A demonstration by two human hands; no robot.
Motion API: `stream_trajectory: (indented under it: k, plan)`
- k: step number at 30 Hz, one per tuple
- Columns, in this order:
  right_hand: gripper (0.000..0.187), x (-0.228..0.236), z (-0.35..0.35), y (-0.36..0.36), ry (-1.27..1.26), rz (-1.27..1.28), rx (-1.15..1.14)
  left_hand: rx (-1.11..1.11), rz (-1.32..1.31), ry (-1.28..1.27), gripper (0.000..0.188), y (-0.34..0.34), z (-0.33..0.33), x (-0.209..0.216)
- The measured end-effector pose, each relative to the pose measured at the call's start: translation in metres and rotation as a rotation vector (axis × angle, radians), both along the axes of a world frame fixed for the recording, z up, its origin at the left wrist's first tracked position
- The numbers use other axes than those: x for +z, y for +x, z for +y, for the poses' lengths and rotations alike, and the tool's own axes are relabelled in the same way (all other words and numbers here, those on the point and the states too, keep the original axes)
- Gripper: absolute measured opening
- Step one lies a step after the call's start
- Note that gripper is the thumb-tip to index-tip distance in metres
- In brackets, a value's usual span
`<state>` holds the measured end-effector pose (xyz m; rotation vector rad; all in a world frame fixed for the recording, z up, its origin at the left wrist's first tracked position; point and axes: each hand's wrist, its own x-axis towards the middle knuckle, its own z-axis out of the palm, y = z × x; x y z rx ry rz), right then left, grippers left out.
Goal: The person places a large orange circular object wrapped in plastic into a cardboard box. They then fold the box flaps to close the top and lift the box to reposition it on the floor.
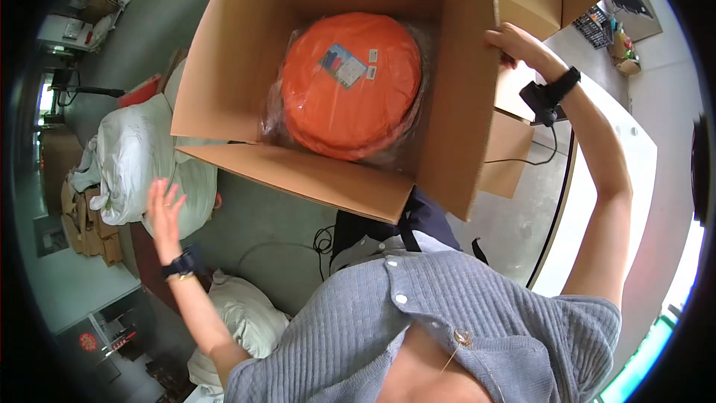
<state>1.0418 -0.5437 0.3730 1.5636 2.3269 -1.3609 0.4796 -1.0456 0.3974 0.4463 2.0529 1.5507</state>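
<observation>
Grey top up front, open box with a round orange pack inside

Grey ribbed top (492,298) is closest to the camera, with the big cardboard box (239,67) just past it. That's the landmark for everything else. So the round orange pack (335,112) is down inside the box, with clear plastic around it. Can't tell if it's one piece or a few stacked.

Progress, as far as it shows: the pack's in, but the flaps are up or splayed out and nothing's closed over it. My read is that the filling looks at least partly done and the closing hasn't happened.

Grip-wise, the person's right hand (522,46) is clamped on the outer edge of the box's right flap (462,104). Their left hand (165,213) is off to the left of the box, fingers spread, holding nothing, near some white sacks (138,153). White desk (640,172) is right of the box.

Labels: one picture card (343,66) in blue and pink, plus two small white stickers (372,55), all on the pack. Print's too tiny to read, no brand to report.
</observation>
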Motion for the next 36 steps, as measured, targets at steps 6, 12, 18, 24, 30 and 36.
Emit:
stream_trajectory:
  k: [6, 12, 18, 24, 30, 36]
  plan:
    - [0.046, -0.012, 0.003, 0.058, 0.055, -0.067, 0.010, 0.111, -0.169, -0.047, 0.084, -0.032, 0.079, -0.122]
    - [0.040, 0.001, -0.006, 0.049, -0.017, -0.176, -0.139, -0.073, -0.230, 0.133, 0.081, -0.054, 0.140, -0.102]
    - [0.043, -0.008, 0.000, 0.076, 0.011, -0.223, -0.326, -0.297, -0.259, 0.050, 0.073, -0.039, 0.120, -0.082]
    - [0.043, 0.021, -0.009, 0.047, 0.148, -0.392, -0.378, -0.421, -0.279, 0.057, 0.070, -0.052, 0.103, -0.077]
    - [0.036, 0.039, -0.025, 0.061, -0.120, -0.384, -0.258, -0.357, -0.169, 0.030, 0.044, -0.033, 0.126, -0.074]
    - [0.034, 0.025, -0.046, 0.063, -0.380, -0.393, -0.398, -0.294, -0.064, 0.051, 0.044, -0.010, 0.226, -0.020]
